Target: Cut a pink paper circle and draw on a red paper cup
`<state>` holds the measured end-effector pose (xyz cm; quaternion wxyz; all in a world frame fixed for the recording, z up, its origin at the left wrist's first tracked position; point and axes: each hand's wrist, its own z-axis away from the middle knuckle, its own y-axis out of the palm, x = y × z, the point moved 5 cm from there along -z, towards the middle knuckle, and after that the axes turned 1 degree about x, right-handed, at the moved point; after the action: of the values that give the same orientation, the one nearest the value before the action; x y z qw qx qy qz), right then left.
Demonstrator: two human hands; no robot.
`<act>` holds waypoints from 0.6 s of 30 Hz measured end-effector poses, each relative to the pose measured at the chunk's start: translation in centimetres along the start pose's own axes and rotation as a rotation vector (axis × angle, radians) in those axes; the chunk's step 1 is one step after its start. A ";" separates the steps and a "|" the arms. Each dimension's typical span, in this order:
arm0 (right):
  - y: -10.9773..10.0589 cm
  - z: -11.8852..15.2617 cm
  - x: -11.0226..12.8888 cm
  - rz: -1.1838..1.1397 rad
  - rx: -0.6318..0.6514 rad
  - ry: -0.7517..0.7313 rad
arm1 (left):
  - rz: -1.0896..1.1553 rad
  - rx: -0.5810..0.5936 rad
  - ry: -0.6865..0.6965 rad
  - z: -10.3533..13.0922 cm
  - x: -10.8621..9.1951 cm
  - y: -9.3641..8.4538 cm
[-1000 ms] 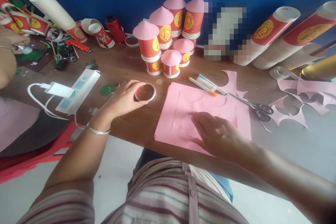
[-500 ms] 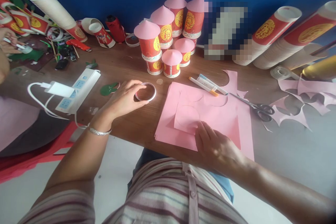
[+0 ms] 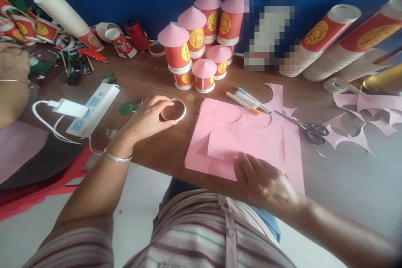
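My left hand [image 3: 153,117] is closed on a thin white ring [image 3: 184,111], thumb and fingers gripping its left side just over the brown tabletop. My right hand [image 3: 264,176] rests on a stack of pink paper [image 3: 194,155]. Its fingers are pinched at the lower right corner of a smaller pink sheet [image 3: 216,150] that bears a drawn circle. Part of that corner is hidden under the fingertips. More round outlines show above it on the paper. Two markers [image 3: 243,102] lie along the top edge of the stack, and scissors [image 3: 314,132] lie at its right.
Red paper cups with pink cone tops [image 3: 182,52] stand at the back. Cup stacks [image 3: 320,42] lean at the right, above pink offcuts [image 3: 348,134]. A white power strip [image 3: 94,111] with cables lies left, near another person's arm [image 3: 12,88]. A tape roll [image 3: 336,86] sits right.
My right hand has shifted slightly right and down, uncovering more of the drawn circle. My left hand still holds the ring. The other person's arm has moved further into view at the left.
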<state>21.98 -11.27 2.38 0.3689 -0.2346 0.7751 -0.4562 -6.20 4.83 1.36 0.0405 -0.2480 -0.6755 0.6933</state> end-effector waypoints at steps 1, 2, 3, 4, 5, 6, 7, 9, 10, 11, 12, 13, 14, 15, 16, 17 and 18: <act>0.0 0.1 0.0 0.002 0.001 0.003 | -0.001 -0.001 0.001 0.0 0.0 0.0; 0.0 0.1 0.0 0.004 0.003 0.006 | -0.002 -0.001 0.001 0.0 0.1 0.1; 0.0 0.2 0.0 0.008 0.004 0.010 | -0.003 0.000 0.001 0.0 0.1 0.1; 0.0 0.2 0.0 0.011 0.004 0.014 | -0.003 0.002 0.001 0.0 0.2 0.1; 0.0 0.2 -0.1 0.015 0.001 0.017 | -0.004 0.003 0.001 0.0 0.2 0.1; 0.1 0.3 -0.1 0.017 -0.002 0.018 | -0.003 0.004 0.000 0.0 0.2 0.1; 0.1 0.3 -0.1 0.022 -0.005 0.018 | -0.002 0.005 0.000 0.0 0.2 0.1; 0.2 0.3 -0.1 0.033 -0.003 0.019 | 0.003 0.004 0.000 0.0 0.2 0.1; 0.3 0.3 -0.2 0.037 -0.001 0.019 | 0.006 0.002 -0.001 -0.1 0.2 0.1; 0.4 0.3 -0.2 0.039 0.003 0.017 | 0.010 -0.001 0.000 -0.1 0.2 0.1; 0.5 0.2 -0.2 0.039 0.007 0.013 | 0.015 -0.006 0.002 -0.1 0.1 0.1; 0.6 0.2 -0.2 0.036 0.008 0.009 | 0.019 -0.013 0.002 0.0 0.1 0.0; 0.6 0.2 -0.2 0.028 0.007 0.005 | 0.022 -0.023 0.000 0.0 0.0 -0.1; 0.6 0.2 -0.2 0.019 0.002 0.004 | 0.026 -0.037 0.001 0.1 -0.1 -0.2; 0.7 0.2 -0.2 0.008 -0.001 0.007 | 0.029 -0.052 0.003 0.3 -0.3 -0.4; 0.7 0.3 -0.2 -0.006 -0.003 0.012 | 0.033 -0.070 0.011 0.4 -0.6 -0.7; 0.8 0.4 -0.2 -0.021 -0.001 0.019 | 0.039 -0.085 0.028 0.6 -1.1 -1.1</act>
<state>22.38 -10.93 1.65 0.3564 -0.2387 0.7763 -0.4619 -5.79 3.91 2.71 0.0258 -0.2721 -0.6988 0.6610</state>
